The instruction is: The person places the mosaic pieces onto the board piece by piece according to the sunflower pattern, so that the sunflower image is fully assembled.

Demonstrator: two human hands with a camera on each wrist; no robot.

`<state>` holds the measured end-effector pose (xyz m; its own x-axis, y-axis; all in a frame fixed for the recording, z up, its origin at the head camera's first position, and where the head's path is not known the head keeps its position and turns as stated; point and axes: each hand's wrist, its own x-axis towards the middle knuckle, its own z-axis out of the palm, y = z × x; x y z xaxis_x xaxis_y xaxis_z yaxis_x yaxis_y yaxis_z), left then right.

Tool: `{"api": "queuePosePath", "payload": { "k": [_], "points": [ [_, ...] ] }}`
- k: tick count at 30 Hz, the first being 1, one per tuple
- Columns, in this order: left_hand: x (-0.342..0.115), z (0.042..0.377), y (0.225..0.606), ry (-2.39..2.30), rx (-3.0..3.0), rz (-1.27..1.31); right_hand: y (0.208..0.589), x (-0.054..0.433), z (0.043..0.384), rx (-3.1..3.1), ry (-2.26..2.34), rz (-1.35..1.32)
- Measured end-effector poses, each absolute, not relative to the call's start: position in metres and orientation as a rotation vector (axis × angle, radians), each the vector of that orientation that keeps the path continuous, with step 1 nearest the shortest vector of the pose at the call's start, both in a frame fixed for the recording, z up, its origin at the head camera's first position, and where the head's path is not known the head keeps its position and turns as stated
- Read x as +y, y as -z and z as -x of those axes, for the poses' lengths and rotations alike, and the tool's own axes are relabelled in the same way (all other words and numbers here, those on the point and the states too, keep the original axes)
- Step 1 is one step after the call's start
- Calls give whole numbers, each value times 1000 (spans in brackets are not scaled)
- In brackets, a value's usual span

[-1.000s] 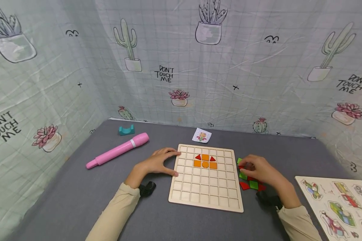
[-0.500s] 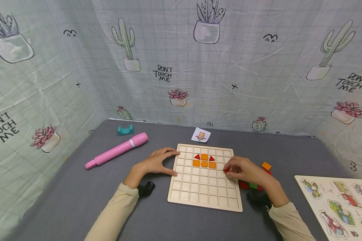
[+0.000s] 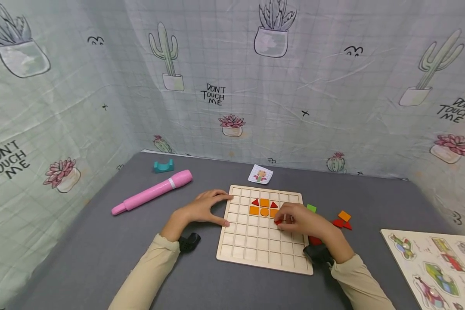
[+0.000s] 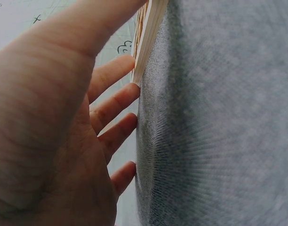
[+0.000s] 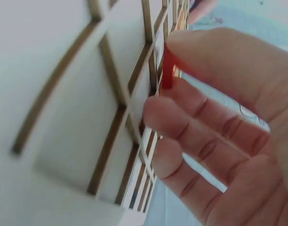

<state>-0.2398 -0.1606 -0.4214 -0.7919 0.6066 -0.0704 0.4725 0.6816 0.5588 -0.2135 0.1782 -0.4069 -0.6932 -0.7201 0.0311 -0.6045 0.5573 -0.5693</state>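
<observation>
A wooden grid board (image 3: 252, 254) lies on the grey table. In its upper rows sit orange squares (image 3: 265, 202), an orange circle (image 3: 264, 212) and red triangles (image 3: 255, 202). My left hand (image 3: 201, 211) rests at the board's left edge, thumb and fingers spread and touching it; the left wrist view shows fingertips along the board's side (image 4: 146, 42). Over the grid, just below the right-hand orange square, my right hand (image 3: 300, 219) pinches a red piece (image 5: 168, 68) between thumb and index finger. The piece's full shape is hidden by the fingers.
Right of the board lie a green piece (image 3: 311, 208), an orange square (image 3: 344, 215) and red pieces (image 3: 338, 223). A picture card (image 3: 260, 174) lies behind it. A pink pen-shaped object (image 3: 151, 193) and teal holder (image 3: 164, 166) are left; a picture puzzle (image 3: 414, 258) is right.
My right hand has gone from the loose pieces on the right, leftward over the board, carrying a red piece. The left hand has stayed at the board's edge.
</observation>
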Motion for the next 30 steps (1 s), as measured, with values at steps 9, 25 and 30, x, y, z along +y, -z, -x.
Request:
{"api": "queuePosePath", "payload": {
  "k": [9, 25, 30],
  "points": [
    [-159, 239, 421, -779, 2637, -848, 402, 173, 218, 2584, 780, 1116],
    [-161, 242, 424, -740, 2643, -846, 406, 161, 219, 2666, 771, 1132],
    [-161, 241, 424, -734, 2643, -841, 406, 162, 217, 2653, 792, 1121]
  ]
}}
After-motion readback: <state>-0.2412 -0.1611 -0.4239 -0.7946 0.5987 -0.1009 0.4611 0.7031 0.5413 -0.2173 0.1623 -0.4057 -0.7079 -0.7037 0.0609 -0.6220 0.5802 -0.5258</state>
